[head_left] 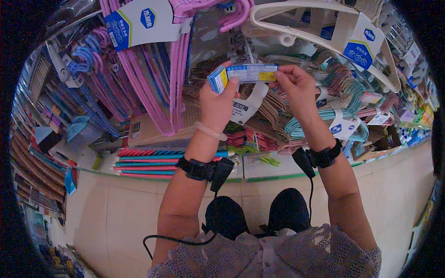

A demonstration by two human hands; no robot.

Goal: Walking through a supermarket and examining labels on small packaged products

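A strip of blue, white and yellow price labels (248, 74) stretches between my two hands in front of a shelf of clothes hangers. My left hand (218, 99) is closed round a folded or stacked part of the labels, its thumb pressed on the front. With thumb and fingertips, my right hand (296, 88) pinches the strip's right end. Just behind the labels hang brown hangers (266, 109) with a white cardboard sleeve (250, 104). Pink hangers (178, 83) hang to the left of my left hand.
Cream hangers (296, 9) with a printed sleeve are at the upper right. Teal hangers (357, 132) lie below them. Red and blue striped rods (148, 163) rest on the bottom shelf. Tiled floor (134, 204) lies around my dark shoes (289, 208). Cabled black straps circle both wrists.
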